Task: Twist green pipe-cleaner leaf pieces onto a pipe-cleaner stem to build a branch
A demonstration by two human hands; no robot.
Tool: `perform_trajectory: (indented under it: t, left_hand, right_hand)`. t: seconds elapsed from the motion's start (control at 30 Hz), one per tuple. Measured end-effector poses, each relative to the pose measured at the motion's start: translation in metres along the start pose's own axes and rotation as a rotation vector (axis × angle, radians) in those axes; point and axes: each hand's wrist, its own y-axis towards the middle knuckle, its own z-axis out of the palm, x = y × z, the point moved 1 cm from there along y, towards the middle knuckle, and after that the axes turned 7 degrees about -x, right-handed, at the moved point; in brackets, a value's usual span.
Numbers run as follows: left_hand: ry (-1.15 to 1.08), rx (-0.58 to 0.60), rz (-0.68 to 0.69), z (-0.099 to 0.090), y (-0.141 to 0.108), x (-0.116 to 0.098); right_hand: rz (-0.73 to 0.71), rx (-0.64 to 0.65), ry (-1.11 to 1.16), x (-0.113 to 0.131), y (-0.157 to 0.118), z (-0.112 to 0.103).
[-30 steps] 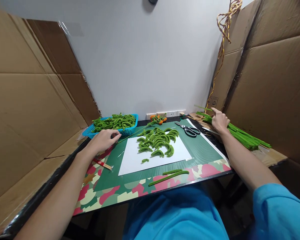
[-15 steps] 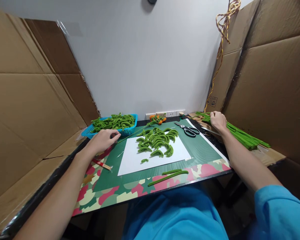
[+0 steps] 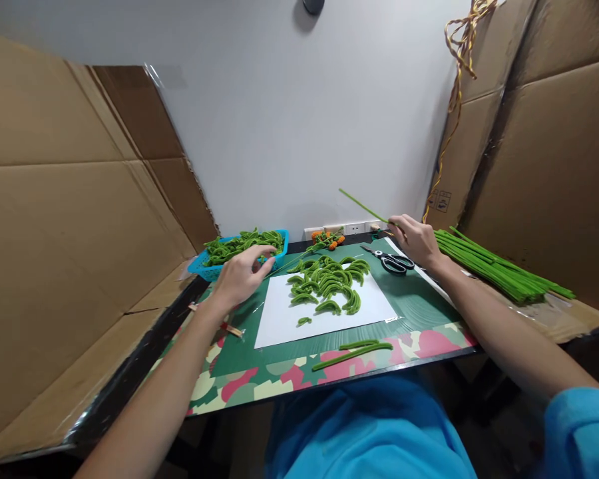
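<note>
My right hand (image 3: 415,239) pinches one long green stem (image 3: 362,203) that points up and left, above the far right of the green mat (image 3: 409,299). Beside that hand, on the right, lies a bundle of green stems (image 3: 499,266). My left hand (image 3: 244,273) hovers by the blue basket (image 3: 210,271) of curled green pieces, thumb and fingers apart with nothing between them. Several curved green pieces (image 3: 329,279) lie on the white sheet (image 3: 284,329). Two straighter green pieces (image 3: 352,354) rest at the mat's front edge.
Black-handled scissors (image 3: 397,263) lie on the mat near my right hand. Orange flowers (image 3: 334,239) on green stems are at the back. Wooden sticks (image 3: 233,330) lie by my left forearm. Cardboard walls (image 3: 564,166) stand on both sides.
My right hand has moved left from the bundle with a stem in its fingers. My left hand has lifted slightly and opened wider. The view has shifted a little.
</note>
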Motion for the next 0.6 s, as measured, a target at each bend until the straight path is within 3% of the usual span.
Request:
perform_trajectory:
  t: [0.13, 0.27, 0.37, 0.47, 0.6]
  left_hand:
    - [-0.115, -0.053, 0.03, 0.005, -0.001, -0.032]
    - [-0.188, -0.004, 0.107, 0.014, -0.002, -0.055]
    - [-0.168, 0.043, 0.192, 0.022, -0.007, -0.059]
    - [-0.174, 0.043, 0.217, 0.028, -0.01, -0.057]
    - [-0.272, 0.095, 0.083, 0.031, -0.005, -0.062]
  right_hand:
    - [-0.269, 0.02, 0.084, 0.045, 0.002, -0.004]
    - [-0.348, 0.016, 0.198, 0.073, -0.001, -0.002]
    - [-0.258, -0.008, 0.36, 0.081, -0.004, 0.002]
    - [-0.06, 0.007, 0.6, 0.087, -0.002, 0.005]
    - [0.324, 0.293, 1.204, 0.102, 0.01, 0.007]
